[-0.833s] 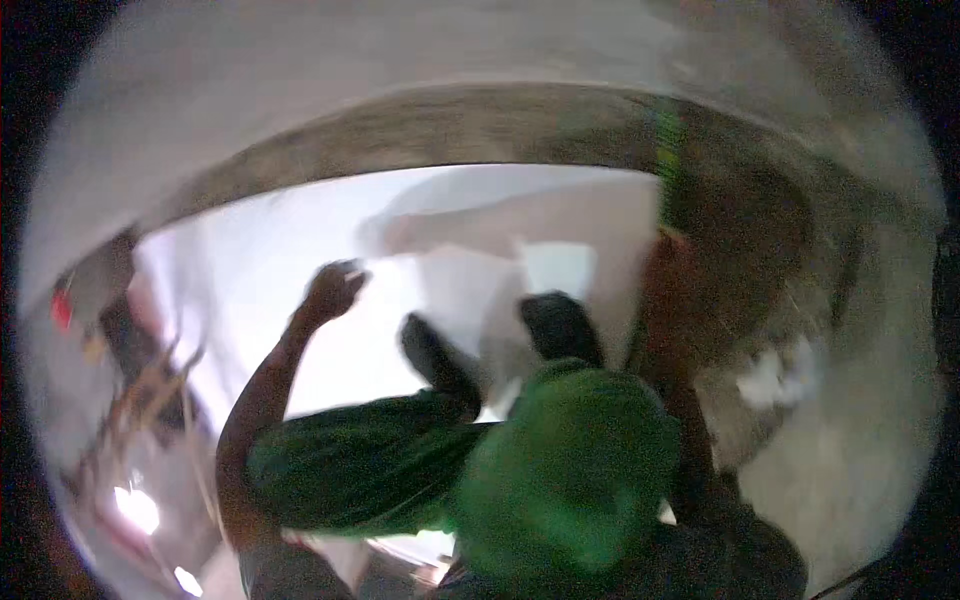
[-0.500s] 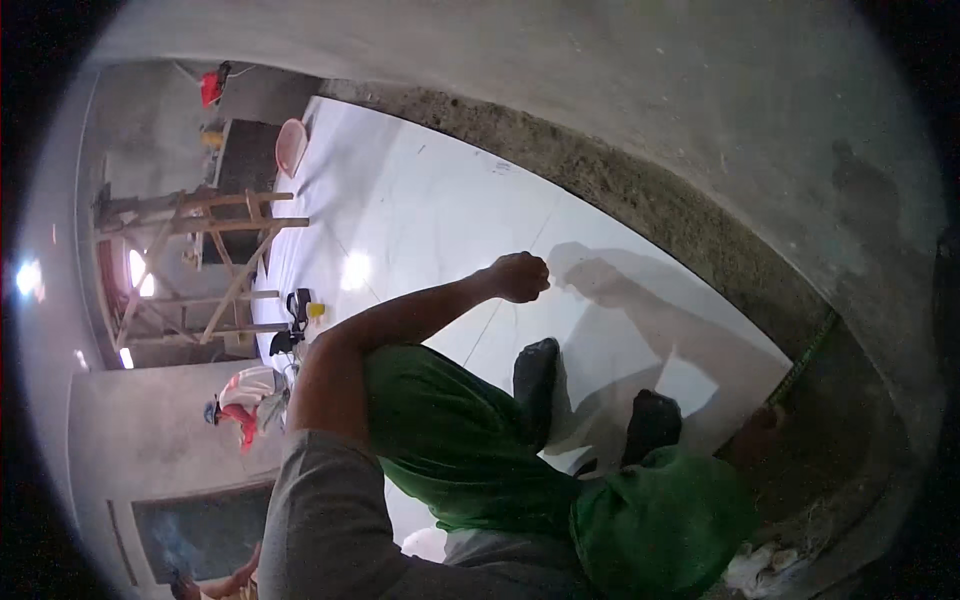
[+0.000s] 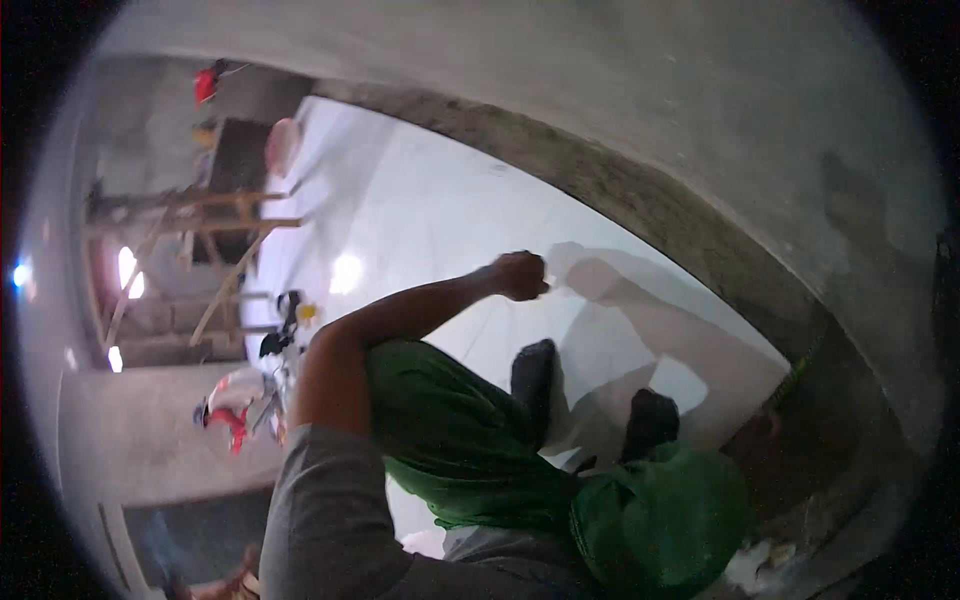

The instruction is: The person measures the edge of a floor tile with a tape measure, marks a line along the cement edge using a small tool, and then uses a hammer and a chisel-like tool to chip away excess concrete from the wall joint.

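Observation:
My left hand (image 3: 521, 275) is closed in a fist just above the glossy white tile floor (image 3: 430, 190). A tiny pale bit shows at its fingertips, too small to name. Its shadow falls on the tiles to the right. A thin green strip (image 3: 802, 365), like a tape measure's blade, lies by the tiles' right corner. At the strip's near end, a dim brown shape in shadow looks like my right hand (image 3: 765, 424). Its fingers cannot be made out, and my green-trousered knee hides the arm.
Rough bare ground (image 3: 600, 175) runs between tiles and grey wall (image 3: 760, 140). My dark-covered feet (image 3: 533, 390) stand on the tiles. Far left are a wooden scaffold (image 3: 215, 200), a pink basin (image 3: 282, 147), a black-and-yellow tool (image 3: 295, 310) and a crouching person in red (image 3: 232, 420). Another person's arm (image 3: 235, 580) shows lower left.
The view has shifted slightly and blurred, so the background sits a little further left. My left hand stays in nearly the same place, still closed.

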A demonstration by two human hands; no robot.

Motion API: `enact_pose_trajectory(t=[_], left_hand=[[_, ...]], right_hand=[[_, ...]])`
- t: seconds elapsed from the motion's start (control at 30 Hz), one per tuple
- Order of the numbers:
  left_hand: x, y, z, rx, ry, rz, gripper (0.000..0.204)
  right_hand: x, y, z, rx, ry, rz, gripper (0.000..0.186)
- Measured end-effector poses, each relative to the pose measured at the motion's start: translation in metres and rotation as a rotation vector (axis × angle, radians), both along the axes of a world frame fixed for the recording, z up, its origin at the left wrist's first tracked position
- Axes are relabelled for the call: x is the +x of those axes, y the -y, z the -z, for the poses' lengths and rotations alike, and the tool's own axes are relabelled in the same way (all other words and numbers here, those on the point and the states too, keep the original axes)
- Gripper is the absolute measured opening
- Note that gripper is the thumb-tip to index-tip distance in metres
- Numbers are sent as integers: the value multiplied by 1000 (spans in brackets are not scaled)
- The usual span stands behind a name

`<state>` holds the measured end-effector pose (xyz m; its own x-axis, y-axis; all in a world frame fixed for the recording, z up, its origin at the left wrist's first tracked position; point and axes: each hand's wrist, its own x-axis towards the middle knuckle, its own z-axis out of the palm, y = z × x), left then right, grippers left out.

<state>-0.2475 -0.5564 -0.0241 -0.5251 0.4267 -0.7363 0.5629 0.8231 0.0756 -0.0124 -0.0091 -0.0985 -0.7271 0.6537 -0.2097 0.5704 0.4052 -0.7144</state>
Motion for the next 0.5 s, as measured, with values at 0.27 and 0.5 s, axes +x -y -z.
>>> enact_pose_trajectory(t=[0.27,0.5], left_hand=[[24,25,-9,221,-30,-242,54],[8,-69,-60,0,263,-298,48]], right_hand=[[5,10,-62,51,85,-63,43],[-1,7,-162,109,119,-216,45]])
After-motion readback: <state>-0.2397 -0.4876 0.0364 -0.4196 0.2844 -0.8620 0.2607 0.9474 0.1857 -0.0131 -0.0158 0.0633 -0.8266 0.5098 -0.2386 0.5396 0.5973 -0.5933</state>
